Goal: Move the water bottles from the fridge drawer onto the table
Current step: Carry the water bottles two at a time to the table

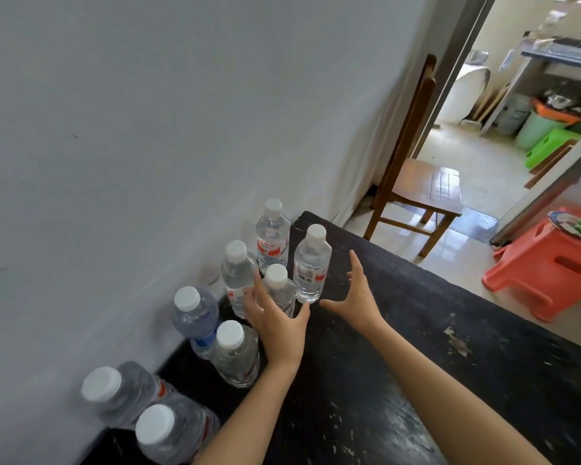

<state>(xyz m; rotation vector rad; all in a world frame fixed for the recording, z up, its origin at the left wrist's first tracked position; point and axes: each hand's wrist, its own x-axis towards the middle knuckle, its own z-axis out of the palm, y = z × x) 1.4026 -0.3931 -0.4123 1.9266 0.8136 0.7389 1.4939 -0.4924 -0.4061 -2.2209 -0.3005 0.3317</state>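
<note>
Several clear water bottles with white caps stand on the black table in a row along the wall. My left hand is spread with straight fingers just in front of one small bottle and hides that bottle's lower part. Whether the hand touches it I cannot tell. My right hand is open, palm facing left, a little to the right of another upright bottle and apart from it. Further bottles stand at the back, left of my hand, and nearer me.
A grey wall runs along the table's left side. Beyond the table's far corner stands a wooden chair. A red plastic stool sits on the tiled floor to the right. A doorway behind leads into another room.
</note>
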